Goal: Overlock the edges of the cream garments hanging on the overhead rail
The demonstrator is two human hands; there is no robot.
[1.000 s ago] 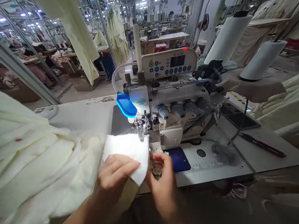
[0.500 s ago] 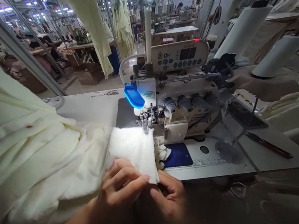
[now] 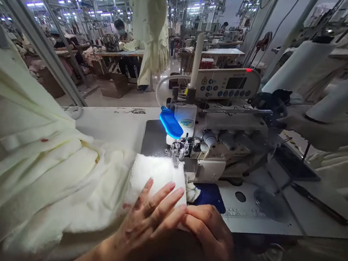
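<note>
A small white fabric piece (image 3: 156, 174) lies on the machine bed, its far edge under the presser foot (image 3: 177, 153) of the overlock sewing machine (image 3: 222, 138). My left hand (image 3: 149, 220) rests flat on the piece's near part, fingers stretched out and together. My right hand (image 3: 210, 232) pinches the piece's near right corner, fingers curled. A big heap of cream fabric (image 3: 30, 169) spreads left of my hands and joins the white piece.
The white sewing table (image 3: 279, 219) carries a ruler strip, a dark blue plate (image 3: 211, 196) and a dark-handled tool (image 3: 318, 203) at right. Thread cones (image 3: 298, 66) stand behind the machine. Cream garments hang overhead and pile at far right. Other workstations fill the background.
My left hand has flattened on the white piece, which it pinched before. My right hand has come off the spot by the blue plate to the piece's near corner. The view shifted left.
</note>
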